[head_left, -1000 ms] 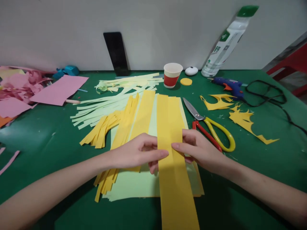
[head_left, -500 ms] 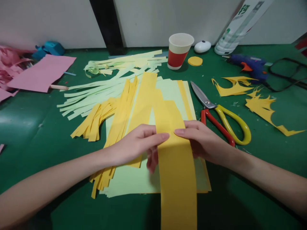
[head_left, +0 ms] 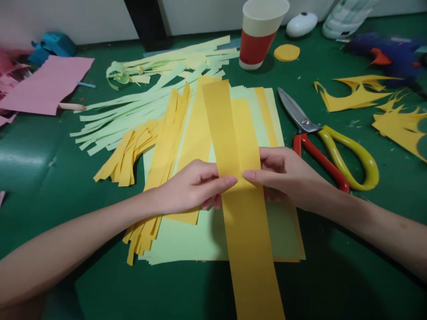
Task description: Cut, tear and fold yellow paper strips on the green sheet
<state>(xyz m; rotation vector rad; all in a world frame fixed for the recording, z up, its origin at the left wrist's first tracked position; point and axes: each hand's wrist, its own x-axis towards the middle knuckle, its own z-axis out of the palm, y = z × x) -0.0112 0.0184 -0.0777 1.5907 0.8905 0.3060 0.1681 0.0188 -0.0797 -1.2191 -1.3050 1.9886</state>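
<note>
Currently, both hands are working on one long yellow strip of paper [head_left: 251, 240], which is lying across the middle of the scene above the pale green sheets [head_left: 193, 242], its near end running out of view. The left hand [head_left: 196, 186] is pinching its left side, thumb on top and fingers curling underneath; the right hand [head_left: 285, 171] is gripping the right side the same way. The thumb tips are almost meeting along a lengthwise line in the paper (whether a crease or a gap between two pieces, I cannot tell).

That line is looking like the weak spot: if the hands are pulling apart unevenly, the paper could be tearing or skewing there. The two far ends are already sitting at different lengths, so a loosening pinch could be letting one side slip against the other. The long near end is going unsupported by either hand, and its weight could be bending or twisting the strip. The scissors [head_left: 308, 126] are resting just beyond the right hand, so a careless sweep rightward could be knocking them. Leftward, a dragging wrist could be scattering the narrow yellow strips [head_left: 168, 142].
</note>
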